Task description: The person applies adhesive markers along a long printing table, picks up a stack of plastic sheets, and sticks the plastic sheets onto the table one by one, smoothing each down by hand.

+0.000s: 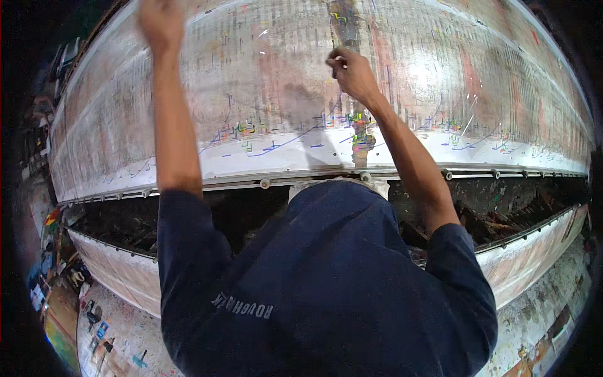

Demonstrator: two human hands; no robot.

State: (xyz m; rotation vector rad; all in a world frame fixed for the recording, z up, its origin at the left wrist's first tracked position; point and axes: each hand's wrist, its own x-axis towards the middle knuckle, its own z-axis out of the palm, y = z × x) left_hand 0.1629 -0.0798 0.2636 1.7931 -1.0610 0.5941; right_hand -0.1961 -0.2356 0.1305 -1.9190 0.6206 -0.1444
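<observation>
My left hand (159,24) is raised high at the upper left over a large paint-stained pale work surface (264,81), blurred and partly cut by the top edge, so its fingers are unclear. My right hand (348,72) is above the middle of that surface with its fingers curled; something small and pale may be between them, too small to make out. Small coloured marks (245,127) and thin blue lines run along the surface's lower part, crossed near the centre by a dark vertical streak (359,151).
A metal rail with small rollers (265,183) edges the surface. Below it is a dark gap (188,220) with rough debris, then a second pale band (113,264). Assorted tools and clutter (94,317) lie at the lower left, beside a paint-spattered floor (125,333).
</observation>
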